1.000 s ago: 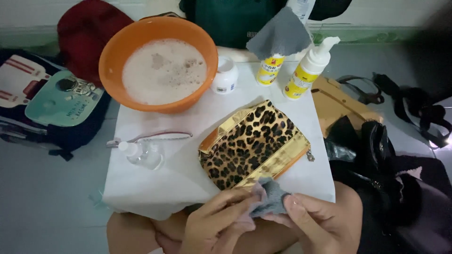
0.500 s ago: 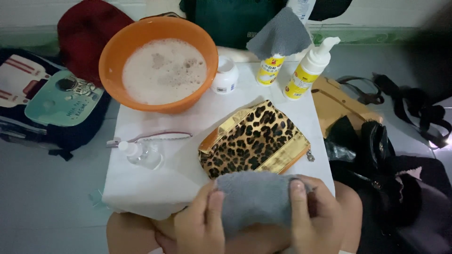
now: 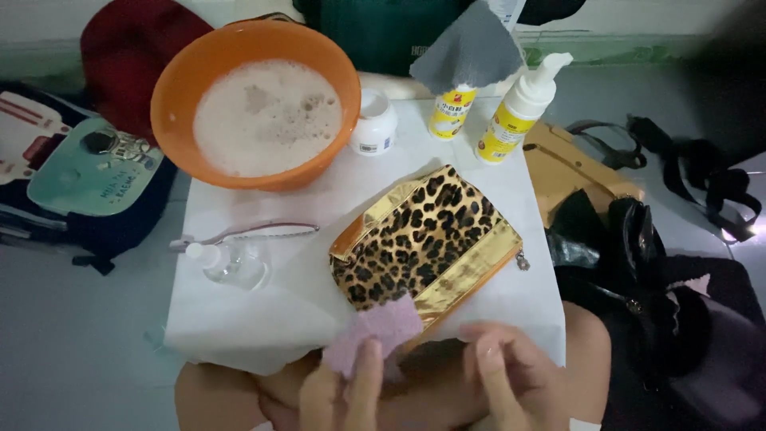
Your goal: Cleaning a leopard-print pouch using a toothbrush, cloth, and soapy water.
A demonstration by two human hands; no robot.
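Leopard-print pouch (image 3: 427,239) lies on a white-covered table (image 3: 255,319), front of an orange basin (image 3: 255,104) of suds and two yellow bottles (image 3: 511,112). Below the pouch, the left hand (image 3: 339,395) pinches a pinkish cloth (image 3: 375,331); the right hand (image 3: 511,375) hovers slack-fingered, empty. Wiping looks about to start, needing cloth pressed to the pouch.

— What's the floor like?
— A smooth pale grey floor (image 3: 72,343), dim and bluish.
— And the furniture?
— A small square worktop with a white cover (image 3: 239,319); a pale wall base with a green strip (image 3: 638,48) behind.
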